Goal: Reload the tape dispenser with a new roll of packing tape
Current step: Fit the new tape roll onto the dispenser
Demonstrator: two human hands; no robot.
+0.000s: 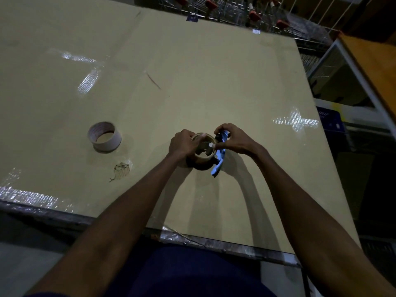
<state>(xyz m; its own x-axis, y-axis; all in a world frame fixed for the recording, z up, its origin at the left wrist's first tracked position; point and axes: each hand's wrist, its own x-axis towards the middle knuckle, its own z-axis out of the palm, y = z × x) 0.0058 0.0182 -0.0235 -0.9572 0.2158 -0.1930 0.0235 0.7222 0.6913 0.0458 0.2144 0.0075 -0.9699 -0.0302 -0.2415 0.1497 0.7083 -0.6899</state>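
Note:
A brown roll of packing tape (202, 158) stands on the cardboard-covered table (192, 82), near its front middle. My left hand (182, 145) grips the roll's left rim, with the thumb over the top edge. A blue tape dispenser (219, 162) sits against the roll's right side, and my right hand (232, 139) holds its upper part, one finger reaching into the roll's core. A pale part of the dispenser shows inside the core. A second, thin whitish roll or bare core (105, 137) lies apart to the left.
Shiny tape patches mark the table at the left (87, 80) and right (296, 121). Its front edge (214, 243) runs just before my body. Wire carts with red handles (255, 16) stand beyond the far edge; shelving and a blue crate (330, 123) are at the right.

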